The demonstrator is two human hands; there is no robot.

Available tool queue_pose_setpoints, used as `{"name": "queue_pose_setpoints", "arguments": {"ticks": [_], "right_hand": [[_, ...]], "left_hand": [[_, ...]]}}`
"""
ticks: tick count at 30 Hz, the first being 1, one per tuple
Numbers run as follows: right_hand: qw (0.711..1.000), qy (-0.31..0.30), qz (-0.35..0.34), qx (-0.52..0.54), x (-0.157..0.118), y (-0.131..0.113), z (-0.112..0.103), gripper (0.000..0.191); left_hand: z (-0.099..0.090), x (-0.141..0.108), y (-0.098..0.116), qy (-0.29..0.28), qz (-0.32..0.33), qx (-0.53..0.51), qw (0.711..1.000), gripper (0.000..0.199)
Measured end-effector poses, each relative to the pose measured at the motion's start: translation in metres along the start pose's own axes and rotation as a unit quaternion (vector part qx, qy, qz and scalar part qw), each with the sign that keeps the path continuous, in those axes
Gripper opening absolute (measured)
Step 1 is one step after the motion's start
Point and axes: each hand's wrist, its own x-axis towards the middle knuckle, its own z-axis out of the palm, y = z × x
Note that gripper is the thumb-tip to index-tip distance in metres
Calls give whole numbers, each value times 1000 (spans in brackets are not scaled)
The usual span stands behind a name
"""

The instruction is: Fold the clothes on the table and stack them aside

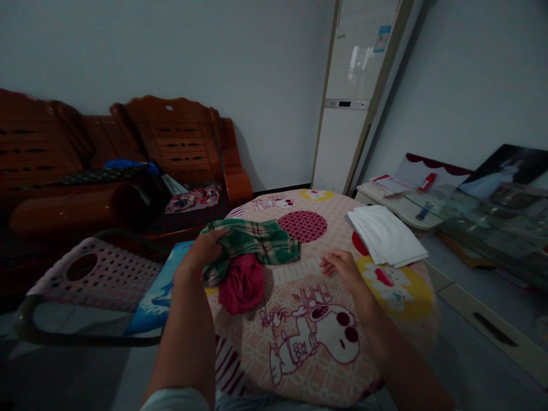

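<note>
A green plaid cloth (263, 234) with white and dark lines lies across the left side of the round table. My left hand (206, 250) is closed on its left end, with the fingertips partly hidden. Just below that hand, a crumpled dark pink cloth (242, 284) rests bunched against the plaid one. To the right, apart from both cloths, my right hand (340, 267) hovers over the tabletop. Its fingers are curled in, and I see nothing in them.
A patterned tablecloth (265, 359) with cartoon figures covers the table. Folded white cloth (387, 235) lies at its right edge. A pink woven chair (107, 274) with a blue cushion (158, 297) stands at left, before wooden seats (180, 137). A glass shelf (466, 217) is at right.
</note>
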Motion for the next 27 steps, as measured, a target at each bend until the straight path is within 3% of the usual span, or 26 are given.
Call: {"name": "queue_pose_setpoints", "arguments": {"ticks": [3,5,7,10,13,17,19,23,25,27], "right_hand": [[1000,6,20,-2,3,17,5,30],[999,16,27,-1,4,29,7,29],[999,25,29,-1,4,37,9,28],[999,25,33,8,5,42,7,29],[999,20,37,24,6,42,5,30],[999,25,36,20,8,42,5,31],[999,26,33,15,8,42,7,30],[998,53,12,18,5,45,7,28],[994,107,-7,-8,4,45,0,28],[978,189,-44,-75,6,43,-15,27]], "left_hand": [[-6,4,30,-41,69,-80,994,54],[0,14,51,-23,114,-105,988,51],[20,27,69,-15,156,-81,984,53],[65,45,83,-104,186,10,977,63],[102,55,83,-129,192,78,970,49],[117,67,81,-137,155,86,974,27],[110,76,80,-97,92,66,989,30],[85,95,66,55,-98,-20,993,36],[75,98,53,137,-175,-71,972,37],[72,93,42,198,-172,-96,960,37]]}}
